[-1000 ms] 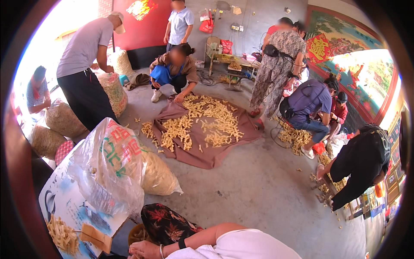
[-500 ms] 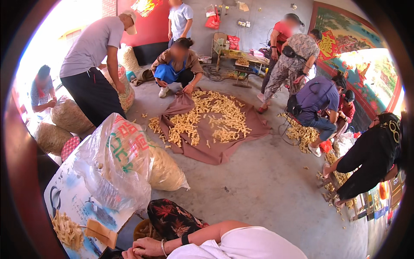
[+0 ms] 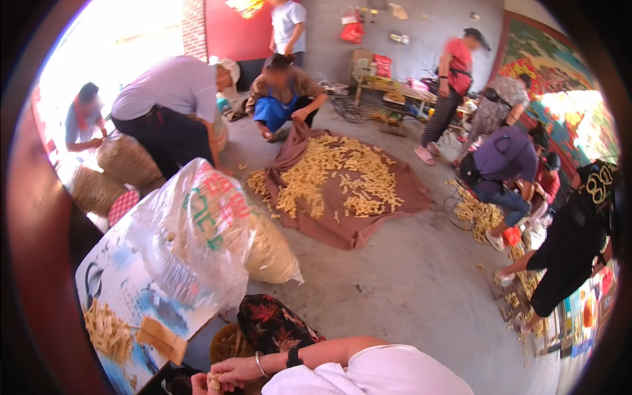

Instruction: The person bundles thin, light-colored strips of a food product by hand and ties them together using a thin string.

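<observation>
At the lower edge, my right hand (image 3: pixel 238 370), with a bangle and a black wristband behind it, pinches a small pale yellow piece (image 3: pixel 214 380). My left hand (image 3: pixel 199 383) meets it from the other side, fingers closed at the same piece; the frame cuts off much of this hand. Just beyond them stands a yellow-brown bucket (image 3: pixel 224 342) with pale pieces inside. To the left, a heap of pale yellow strips (image 3: pixel 107 336) and a light wooden block (image 3: pixel 162 340) lie on a white tabletop with blue patches (image 3: pixel 155 304).
A clear plastic bag (image 3: pixel 191 243) and a full sack (image 3: pixel 271 250) stand beyond the tabletop. On the floor a brown cloth (image 3: pixel 349 230) bears many yellow pieces; a person squats behind it. Others bend over sacks at left and piles (image 3: pixel 477 212) at right.
My hands have come further into view, showing the pale piece between them. The person at left has bent lower. At right, the person in red stands more upright and apart.
</observation>
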